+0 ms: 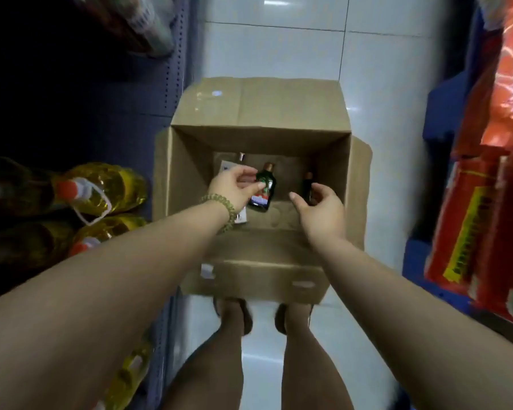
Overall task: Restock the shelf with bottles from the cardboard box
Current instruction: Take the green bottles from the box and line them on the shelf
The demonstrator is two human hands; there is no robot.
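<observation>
An open cardboard box (187, 173) stands on the white tiled floor in front of my feet. Inside it lies a small dark green bottle (264, 189) with a brown cap and a coloured label. My left hand (231, 187) reaches into the box, its fingertips touching that bottle's left side, fingers spread. A second dark bottle (307, 184) stands further right, and my right hand (320, 211) hovers open just beside it. A third bottle's cap (242, 156) peeks out behind a white packet (226, 166) under my left hand.
Large yellow oil bottles (101, 190) with red caps fill the low blue shelf (157, 93) on the left. Orange and red packets (486, 187) line the shelving on the right. My legs and feet (264, 318) stand just behind the box in the narrow aisle.
</observation>
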